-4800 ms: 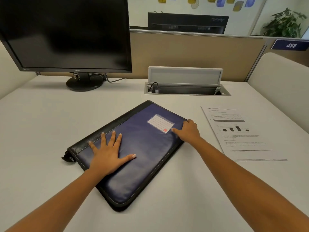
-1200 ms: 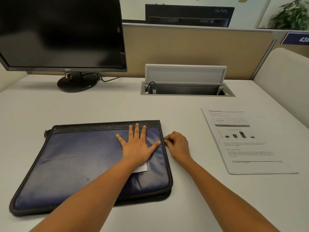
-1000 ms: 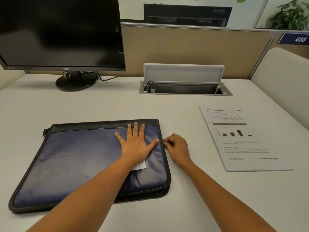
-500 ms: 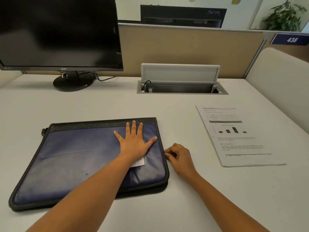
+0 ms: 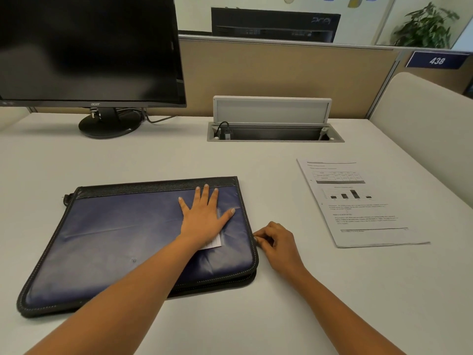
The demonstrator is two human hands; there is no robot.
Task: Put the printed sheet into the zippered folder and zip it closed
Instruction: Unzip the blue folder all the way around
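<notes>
dark monitor (image 5: 87,47) back left, open cable box (image 5: 275,133), potted plant (image 5: 426,25)

right hand (image 5: 277,242) is sliding toward 6 o'clock along the zippered folder (image 5: 115,239) right edge, pinching at the zip line — folder is lying square now, no longer diagonal.

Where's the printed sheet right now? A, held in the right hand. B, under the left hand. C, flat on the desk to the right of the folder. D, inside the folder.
C: the printed sheet lies flat on the desk, to the right of the folder.
</notes>
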